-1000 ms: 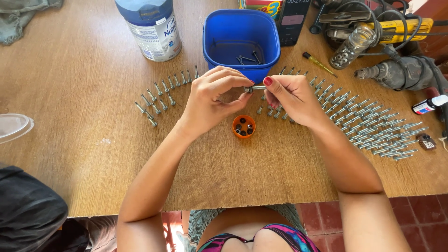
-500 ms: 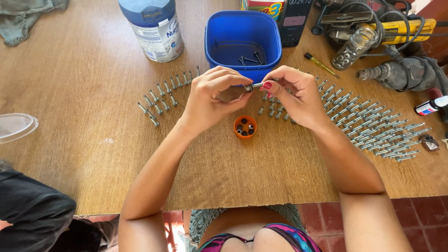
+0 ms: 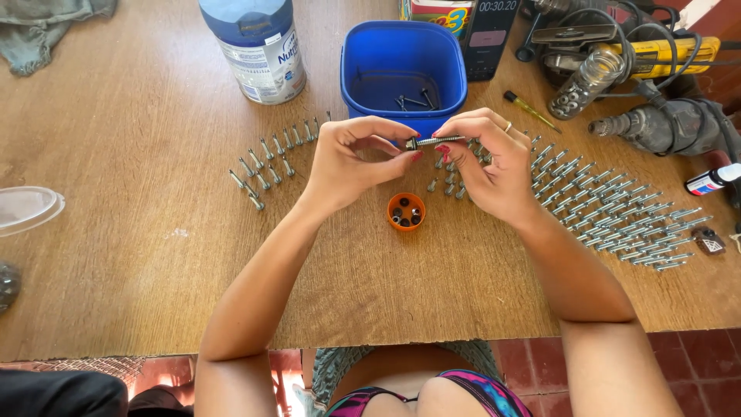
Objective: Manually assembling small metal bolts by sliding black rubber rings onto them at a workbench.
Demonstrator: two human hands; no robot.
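Both hands meet above the wooden table, in front of a blue plastic tub. My right hand pinches a long grey screw by its shank and holds it level. My left hand has its fingertips at the screw's head end, where a small dark washer sits. Below the hands stands a small orange cap with several dark washers in it. The tub holds a few loose screws.
A row of screws lies left of the hands, and many more screws lie in rows at the right. A blue-lidded can stands at the back. Power drills and a jar crowd the far right corner. A clear lid lies at the left edge.
Both hands have stayed together on the screw, with only small finger movements at its head end. Nothing else on the table has moved.
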